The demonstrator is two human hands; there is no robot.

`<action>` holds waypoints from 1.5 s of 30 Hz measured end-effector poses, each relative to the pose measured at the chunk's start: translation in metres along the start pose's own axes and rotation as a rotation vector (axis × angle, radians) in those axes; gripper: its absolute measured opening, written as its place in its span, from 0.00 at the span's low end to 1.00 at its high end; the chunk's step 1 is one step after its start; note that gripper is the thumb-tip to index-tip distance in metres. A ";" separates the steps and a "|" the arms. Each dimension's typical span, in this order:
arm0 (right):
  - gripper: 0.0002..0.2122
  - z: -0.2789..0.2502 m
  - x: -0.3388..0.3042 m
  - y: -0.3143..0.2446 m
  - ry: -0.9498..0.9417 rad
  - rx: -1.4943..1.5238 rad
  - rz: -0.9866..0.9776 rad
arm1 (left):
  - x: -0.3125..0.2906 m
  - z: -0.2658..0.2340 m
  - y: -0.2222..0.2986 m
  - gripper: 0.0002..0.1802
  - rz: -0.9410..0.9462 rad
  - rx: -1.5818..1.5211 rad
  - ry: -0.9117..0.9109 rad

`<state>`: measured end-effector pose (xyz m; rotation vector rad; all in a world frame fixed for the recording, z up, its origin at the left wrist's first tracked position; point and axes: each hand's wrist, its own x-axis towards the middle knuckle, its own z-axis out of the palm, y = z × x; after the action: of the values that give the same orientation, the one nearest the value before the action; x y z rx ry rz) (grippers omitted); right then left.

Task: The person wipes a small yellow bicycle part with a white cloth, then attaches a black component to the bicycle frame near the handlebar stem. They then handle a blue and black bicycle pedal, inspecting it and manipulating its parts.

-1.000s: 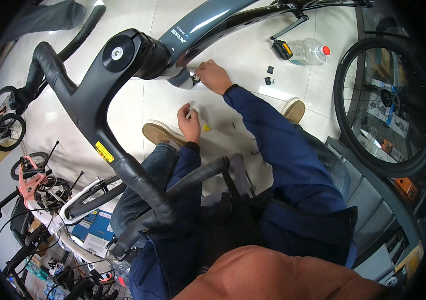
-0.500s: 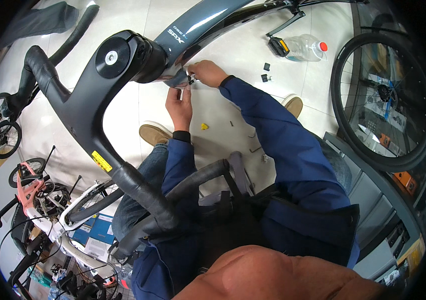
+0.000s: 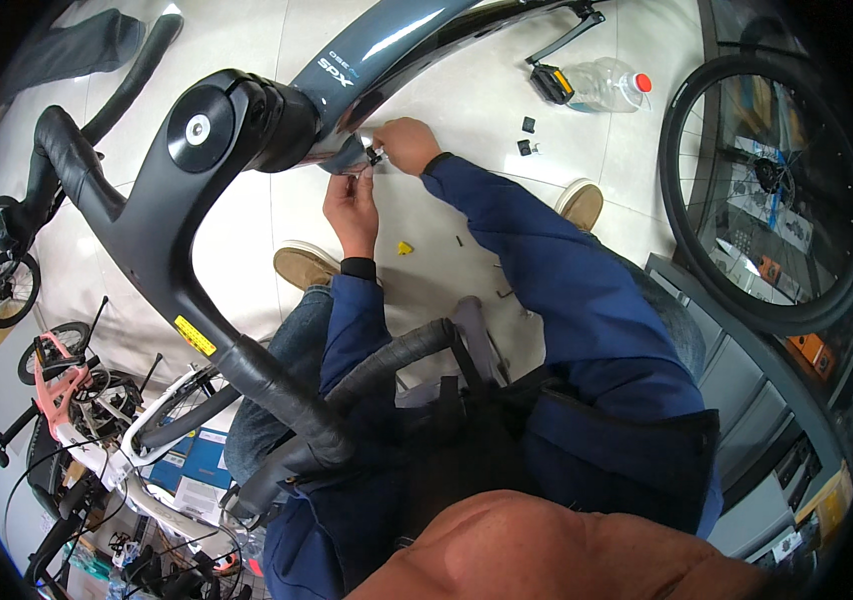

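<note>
A blue-grey bicycle frame (image 3: 367, 50) crosses the top of the view, with a black one-piece handlebar and stem (image 3: 157, 215) on its front end. Below the frame tube, beside the glossy fork (image 3: 345, 158), both my hands meet at a small black part (image 3: 375, 156) with a pale bit on it. My left hand (image 3: 352, 212) points upward, thumb and fingers pinched at the lower side of this part. From the right, my right hand (image 3: 409, 147) reaches in with curled fingers at its upper side; what those fingertips hold is hidden. The part's exact kind is too small to tell.
On the tiled floor lie a yellow piece (image 3: 405, 248), two small black pieces (image 3: 526, 147) and a hex key (image 3: 505, 294). A clear bottle with a red cap (image 3: 607, 86) lies near the pedal (image 3: 553, 84). A wheel (image 3: 682, 200) leans at right; a pink-and-white bicycle (image 3: 72, 385) stands at left.
The whole scene has shifted slightly left and up in view, with the stem a little lower. Both hands stay together at the small black part by the fork.
</note>
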<state>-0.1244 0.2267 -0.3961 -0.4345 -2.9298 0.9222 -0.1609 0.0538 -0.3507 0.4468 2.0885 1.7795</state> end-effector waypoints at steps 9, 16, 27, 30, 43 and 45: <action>0.08 -0.014 0.007 -0.001 -0.127 0.165 0.184 | 0.000 0.000 -0.001 0.08 -0.010 -0.005 0.004; 0.09 -0.004 0.040 -0.008 -0.268 -0.111 0.402 | -0.001 0.000 0.002 0.08 0.011 0.029 -0.005; 0.14 -0.027 0.000 0.045 -0.202 0.227 -0.117 | 0.000 0.002 0.002 0.06 0.037 0.007 0.014; 0.14 -0.051 -0.064 0.089 -0.304 -0.105 0.074 | 0.000 0.000 0.003 0.10 -0.039 0.052 -0.003; 0.08 0.055 -0.209 0.051 -0.163 -0.264 0.525 | -0.168 -0.031 0.063 0.27 -0.217 0.844 -0.341; 0.07 0.055 -0.208 0.049 -0.237 -0.276 0.573 | -0.192 -0.036 0.107 0.24 0.009 0.615 -0.509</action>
<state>0.0811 0.1772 -0.4596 -1.3158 -3.2166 0.6283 -0.0071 -0.0494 -0.2267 0.9536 2.1893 0.8515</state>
